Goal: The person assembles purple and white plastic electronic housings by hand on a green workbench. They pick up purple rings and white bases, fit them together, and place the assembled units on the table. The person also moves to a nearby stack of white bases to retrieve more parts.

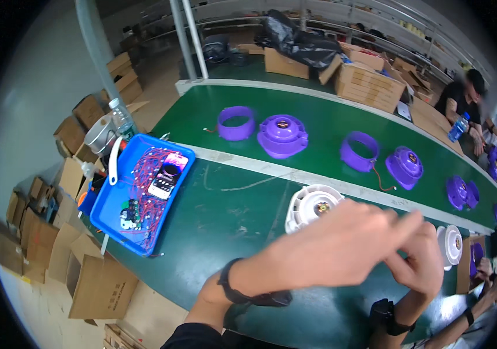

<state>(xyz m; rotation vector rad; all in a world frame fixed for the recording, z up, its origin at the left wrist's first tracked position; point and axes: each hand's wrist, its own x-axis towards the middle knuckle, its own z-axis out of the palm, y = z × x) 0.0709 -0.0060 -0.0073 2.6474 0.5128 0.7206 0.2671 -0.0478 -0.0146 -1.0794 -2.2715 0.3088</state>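
Observation:
Over the near part of the green bench, my left hand [338,244] reaches to the right, its fingers curled and slightly blurred. Its fingertips meet my right hand [426,264], whose fingers are bent into a pinch. Anything held between them is hidden. A white round ribbed housing [302,214] with a brass-coloured centre lies just behind my left hand, partly covered by it. To the right of my right hand stands another white round housing [451,246].
A blue tray [100,200] at left holds red wires, a phone [168,175] and small circuit boards. Purple rings [237,123] and purple housings [283,136] line the green belt [318,119]. Cardboard boxes [100,288] stand at left. A co-worker [460,102] sits at the far right.

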